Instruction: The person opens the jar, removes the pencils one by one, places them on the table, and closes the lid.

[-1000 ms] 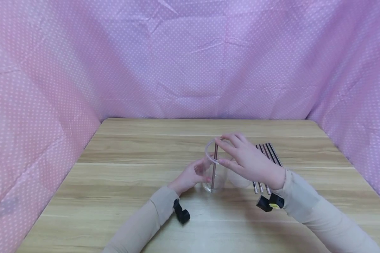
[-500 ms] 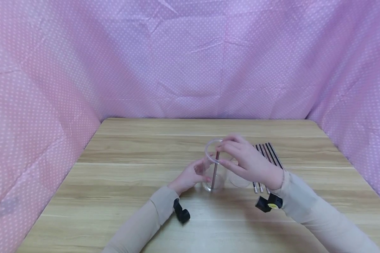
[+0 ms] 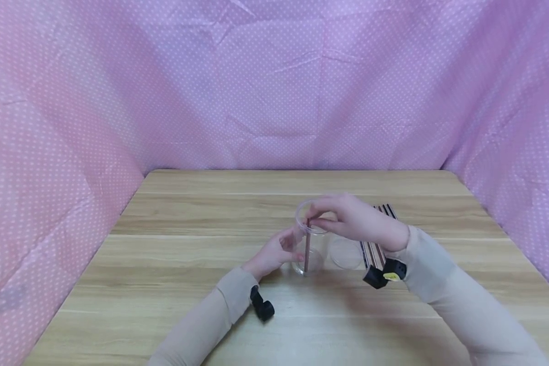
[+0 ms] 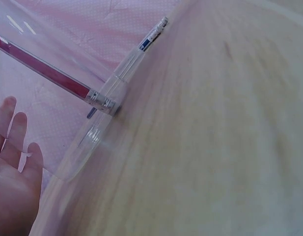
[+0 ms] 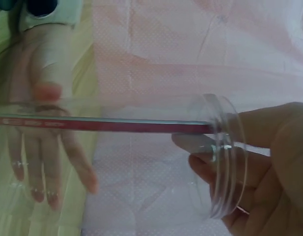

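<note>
A clear plastic jar [image 3: 319, 243] stands upright on the table with its mouth uncovered. My left hand [image 3: 274, 254] holds the jar low on its left side, the thumb in front and the other fingers behind. Inside the jar a dark red pencil [image 3: 307, 249] leans slightly; in the left wrist view its silver eraser end points down at the jar's base. My right hand [image 3: 357, 218] reaches over the rim and pinches the pencil's upper end. Through the clear wall, the right wrist view shows these fingertips inside the mouth, at the end of the red pencil [image 5: 112, 124].
A round clear lid [image 3: 345, 253] lies flat just right of the jar. Several more pencils [image 3: 369, 254] lie side by side beyond it, partly hidden under my right wrist. Pink dotted cloth [image 3: 274, 101] hangs behind and beside the wooden table [image 3: 201, 213].
My right hand has dipped into the jar's mouth, lowering the pencil, whose top was above the rim and is now inside it. The left hand and jar stay in place.
</note>
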Demonstrator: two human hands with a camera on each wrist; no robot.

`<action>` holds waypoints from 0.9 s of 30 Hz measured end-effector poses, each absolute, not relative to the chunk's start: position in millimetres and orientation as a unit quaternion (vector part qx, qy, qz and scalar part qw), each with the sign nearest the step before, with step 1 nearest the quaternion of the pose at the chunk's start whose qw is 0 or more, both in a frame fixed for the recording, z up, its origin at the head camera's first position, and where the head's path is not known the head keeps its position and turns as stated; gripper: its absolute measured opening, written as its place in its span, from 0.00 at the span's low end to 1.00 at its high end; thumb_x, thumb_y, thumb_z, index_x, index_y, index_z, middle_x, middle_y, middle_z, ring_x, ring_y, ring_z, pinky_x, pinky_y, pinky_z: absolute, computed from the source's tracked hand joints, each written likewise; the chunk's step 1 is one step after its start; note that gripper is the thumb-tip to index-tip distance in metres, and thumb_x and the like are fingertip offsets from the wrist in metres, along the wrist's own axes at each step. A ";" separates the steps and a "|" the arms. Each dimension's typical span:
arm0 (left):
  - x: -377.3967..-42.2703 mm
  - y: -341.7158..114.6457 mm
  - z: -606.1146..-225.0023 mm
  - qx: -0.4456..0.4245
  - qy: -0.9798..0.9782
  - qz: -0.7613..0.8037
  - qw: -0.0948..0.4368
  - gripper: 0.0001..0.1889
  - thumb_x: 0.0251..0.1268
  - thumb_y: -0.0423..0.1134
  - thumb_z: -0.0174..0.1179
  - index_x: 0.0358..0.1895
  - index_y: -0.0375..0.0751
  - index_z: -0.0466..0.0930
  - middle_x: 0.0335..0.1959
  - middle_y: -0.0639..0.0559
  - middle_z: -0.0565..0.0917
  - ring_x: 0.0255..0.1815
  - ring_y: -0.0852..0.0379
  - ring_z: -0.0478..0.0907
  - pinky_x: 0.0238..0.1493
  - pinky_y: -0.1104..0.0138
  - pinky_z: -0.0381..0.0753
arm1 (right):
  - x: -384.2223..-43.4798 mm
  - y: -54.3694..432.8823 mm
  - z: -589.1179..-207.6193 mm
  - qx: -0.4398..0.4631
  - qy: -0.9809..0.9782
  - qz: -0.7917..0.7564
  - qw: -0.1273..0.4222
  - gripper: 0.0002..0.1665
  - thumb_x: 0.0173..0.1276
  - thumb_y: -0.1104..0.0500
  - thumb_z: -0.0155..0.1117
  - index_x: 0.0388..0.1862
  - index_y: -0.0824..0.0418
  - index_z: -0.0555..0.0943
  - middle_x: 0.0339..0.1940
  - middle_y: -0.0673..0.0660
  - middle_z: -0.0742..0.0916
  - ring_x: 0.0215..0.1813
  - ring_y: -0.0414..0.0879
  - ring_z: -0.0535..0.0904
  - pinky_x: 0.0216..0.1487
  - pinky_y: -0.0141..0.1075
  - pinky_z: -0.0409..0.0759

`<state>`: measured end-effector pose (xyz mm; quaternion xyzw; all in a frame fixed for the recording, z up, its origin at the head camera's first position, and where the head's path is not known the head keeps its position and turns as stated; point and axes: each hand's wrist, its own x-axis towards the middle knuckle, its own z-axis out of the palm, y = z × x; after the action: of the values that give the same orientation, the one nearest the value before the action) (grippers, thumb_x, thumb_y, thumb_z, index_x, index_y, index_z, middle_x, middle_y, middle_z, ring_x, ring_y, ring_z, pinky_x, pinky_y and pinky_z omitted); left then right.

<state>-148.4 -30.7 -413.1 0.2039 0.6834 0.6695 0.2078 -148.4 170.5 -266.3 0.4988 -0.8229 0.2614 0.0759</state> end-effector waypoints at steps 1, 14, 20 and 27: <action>-148.9 -30.7 -413.0 0.202 0.684 0.669 0.209 0.39 0.54 0.26 0.63 0.71 0.41 0.59 0.71 0.43 0.64 0.72 0.45 0.60 0.74 0.53 0.55 | -150.2 169.5 -264.5 0.497 -0.825 0.262 0.069 0.09 0.56 0.70 0.68 0.34 0.58 0.83 0.34 0.50 0.87 0.38 0.41 0.82 0.40 0.34 0.83; -154.2 -32.6 -412.9 0.207 0.668 0.681 0.218 0.38 0.55 0.24 0.62 0.71 0.38 0.59 0.71 0.43 0.65 0.72 0.48 0.60 0.74 0.55 0.55 | -158.8 155.3 -258.8 0.459 -0.844 0.273 0.046 0.10 0.49 0.68 0.73 0.29 0.58 0.83 0.33 0.50 0.89 0.38 0.42 0.85 0.43 0.35 0.84; -155.0 -33.3 -413.4 0.202 0.664 0.685 0.222 0.38 0.54 0.24 0.62 0.71 0.39 0.59 0.71 0.44 0.65 0.72 0.48 0.60 0.74 0.54 0.54 | -161.6 157.2 -260.8 0.472 -0.829 0.295 0.058 0.10 0.49 0.69 0.73 0.30 0.61 0.82 0.32 0.52 0.88 0.37 0.43 0.85 0.43 0.36 0.84; -155.4 -33.3 -414.0 0.194 0.674 0.677 0.224 0.38 0.54 0.25 0.62 0.71 0.42 0.60 0.71 0.45 0.65 0.72 0.48 0.59 0.75 0.54 0.54 | -161.0 166.1 -258.0 0.409 -0.819 0.398 0.062 0.11 0.54 0.73 0.68 0.36 0.65 0.81 0.34 0.55 0.87 0.39 0.45 0.84 0.43 0.35 0.84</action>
<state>-155.4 -33.3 -414.0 0.1941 0.6741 0.6765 0.2241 -161.0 166.1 -258.0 0.4095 -0.8187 0.3978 0.0618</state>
